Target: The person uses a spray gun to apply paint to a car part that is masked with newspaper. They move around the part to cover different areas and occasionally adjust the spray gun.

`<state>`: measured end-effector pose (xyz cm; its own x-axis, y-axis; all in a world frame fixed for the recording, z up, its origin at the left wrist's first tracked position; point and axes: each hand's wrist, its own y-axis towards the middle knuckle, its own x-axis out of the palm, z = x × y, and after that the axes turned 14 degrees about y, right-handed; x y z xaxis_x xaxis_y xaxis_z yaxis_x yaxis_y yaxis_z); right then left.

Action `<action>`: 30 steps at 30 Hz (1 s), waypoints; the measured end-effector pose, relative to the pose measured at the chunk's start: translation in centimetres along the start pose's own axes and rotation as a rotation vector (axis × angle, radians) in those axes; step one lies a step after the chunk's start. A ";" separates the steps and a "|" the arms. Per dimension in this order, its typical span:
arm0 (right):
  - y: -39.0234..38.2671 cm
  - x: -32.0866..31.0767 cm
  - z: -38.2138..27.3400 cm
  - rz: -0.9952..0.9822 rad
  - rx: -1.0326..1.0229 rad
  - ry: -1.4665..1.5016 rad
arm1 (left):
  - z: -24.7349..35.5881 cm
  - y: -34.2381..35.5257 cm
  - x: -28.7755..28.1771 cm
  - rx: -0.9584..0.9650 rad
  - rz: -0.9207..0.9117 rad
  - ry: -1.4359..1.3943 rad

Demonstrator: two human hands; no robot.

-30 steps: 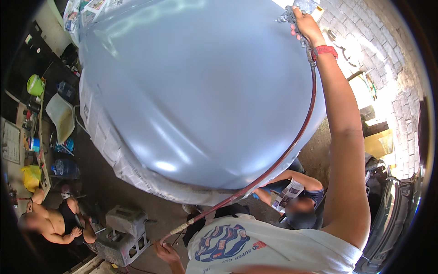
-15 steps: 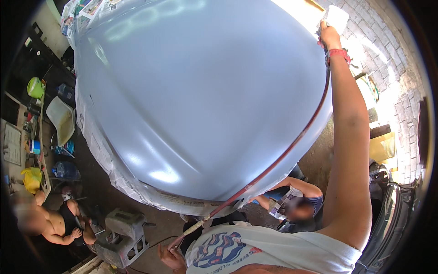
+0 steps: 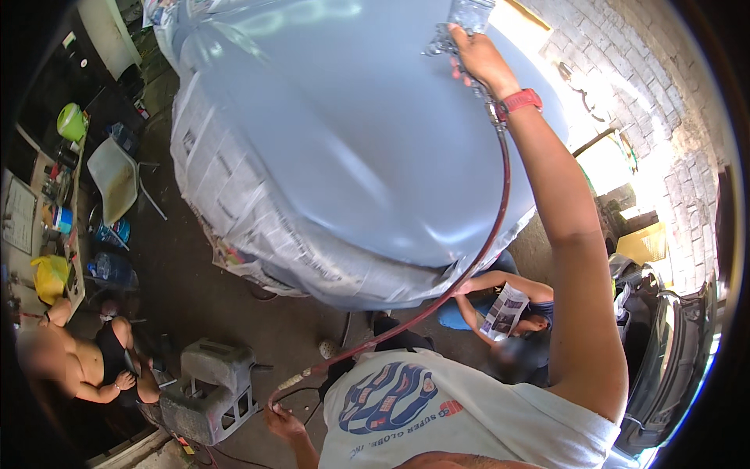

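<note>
My right hand (image 3: 480,61) is closed round a metal spray gun (image 3: 440,44) with a translucent cup (image 3: 471,14), held above a blue-grey car hood (image 3: 328,148). From the gun's handle a dark red air hose (image 3: 504,184) curves down past the hood's near edge toward my body. Low down, my left hand (image 3: 286,426) is closed on that hose, close to a section wrapped in pale tape (image 3: 295,381). Newspaper masking (image 3: 258,223) covers the hood's left and near edges. No spray can be made out.
A person (image 3: 508,328) crouches beyond my right side, holding newspaper by the hood. Another person (image 3: 98,352) sits at the lower left beside a grey plastic stool (image 3: 211,387). A white chair (image 3: 116,180) stands at left near a cluttered shelf (image 3: 74,211). Car parts (image 3: 672,344) lie at right.
My right hand and the spray gun have moved left, in over the hood. The view has shifted, showing more newspaper on the left side. My left hand still has the hose.
</note>
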<state>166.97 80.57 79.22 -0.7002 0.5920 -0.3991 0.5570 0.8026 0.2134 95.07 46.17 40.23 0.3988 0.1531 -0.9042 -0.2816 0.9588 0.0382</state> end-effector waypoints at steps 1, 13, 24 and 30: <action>-1.4 2.1 -1.7 -0.022 0.000 0.003 | -2.1 0.0 0.3 -0.038 0.017 -0.014; -12.6 19.4 -13.7 -0.299 -0.108 -0.027 | -18.4 -0.8 1.1 -0.429 0.084 0.041; -12.3 11.9 -8.8 -0.191 0.049 0.001 | -14.3 0.2 1.7 -0.260 0.004 0.017; -5.6 -0.5 -2.0 0.001 0.067 -0.024 | -4.9 0.8 2.6 0.057 0.041 -0.011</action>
<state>163.27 75.90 79.96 -0.6891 0.5901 -0.4205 0.5871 0.7949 0.1534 91.58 46.20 35.80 0.3977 0.1946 -0.8966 -0.2480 0.9637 0.0991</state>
